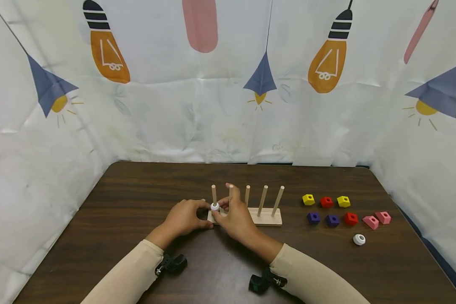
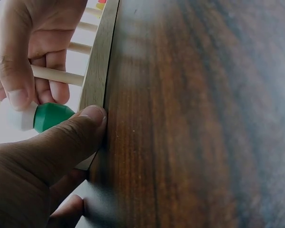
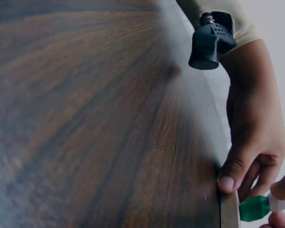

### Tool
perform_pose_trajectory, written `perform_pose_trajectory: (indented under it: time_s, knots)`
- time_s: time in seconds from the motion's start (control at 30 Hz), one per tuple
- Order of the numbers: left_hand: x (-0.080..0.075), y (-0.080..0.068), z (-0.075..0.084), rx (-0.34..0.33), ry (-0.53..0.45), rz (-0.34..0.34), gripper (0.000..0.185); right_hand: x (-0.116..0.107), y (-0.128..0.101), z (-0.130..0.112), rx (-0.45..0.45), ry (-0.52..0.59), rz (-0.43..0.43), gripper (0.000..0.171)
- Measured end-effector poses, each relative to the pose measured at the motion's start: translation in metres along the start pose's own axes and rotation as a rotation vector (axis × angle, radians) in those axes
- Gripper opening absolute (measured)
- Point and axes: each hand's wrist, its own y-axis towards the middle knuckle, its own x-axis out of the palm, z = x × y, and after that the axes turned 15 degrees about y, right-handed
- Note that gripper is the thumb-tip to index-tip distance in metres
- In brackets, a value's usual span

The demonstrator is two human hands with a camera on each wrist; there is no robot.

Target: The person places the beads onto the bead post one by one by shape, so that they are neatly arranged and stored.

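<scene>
A wooden peg board with a row of upright pegs stands on the table. My left hand holds its left end, the thumb pressed to the front edge. On the leftmost peg sits a green bead, low by the base. Directly above it on the same peg is a white bead, which my right hand pinches between thumb and fingers. The other pegs carry nothing. In the right wrist view, the green bead shows beside the left thumb.
To the right of the board lie loose beads: yellow, red, purple and pink. A single white bead lies nearest on that side. A printed cloth hangs behind the dark table.
</scene>
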Motion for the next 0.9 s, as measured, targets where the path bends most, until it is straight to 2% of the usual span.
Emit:
perform_pose_trajectory:
  time_s: [0.1, 0.23, 0.33, 0.5, 0.7, 0.83, 0.9]
  knots:
    - [0.001, 0.000, 0.000, -0.002, -0.003, 0.000, 0.051, -0.003, -0.004, 0.000, 0.002, -0.013, -0.026, 0.087]
    - [0.002, 0.000, -0.001, 0.003, -0.001, 0.003, 0.052, -0.010, -0.013, -0.001, 0.031, -0.020, -0.106, 0.096]
    - [0.001, 0.000, -0.001, 0.004, 0.006, 0.002, 0.052, -0.018, -0.021, -0.002, 0.056, -0.039, -0.176, 0.096]
    - [0.000, -0.001, -0.001, -0.008, 0.008, -0.007, 0.053, -0.034, -0.034, -0.004, 0.074, -0.132, -0.277, 0.093]
    - [0.001, -0.002, -0.001, -0.020, 0.002, -0.013, 0.054, -0.056, -0.048, 0.000, -0.008, -0.219, -0.337, 0.078]
    - [0.000, -0.002, 0.000, -0.021, 0.003, -0.015, 0.053, -0.074, -0.058, 0.006, -0.058, -0.278, -0.336, 0.066]
    - [-0.001, -0.002, 0.001, -0.019, 0.006, -0.013, 0.053, -0.085, -0.062, 0.009, -0.056, -0.303, -0.333, 0.062]
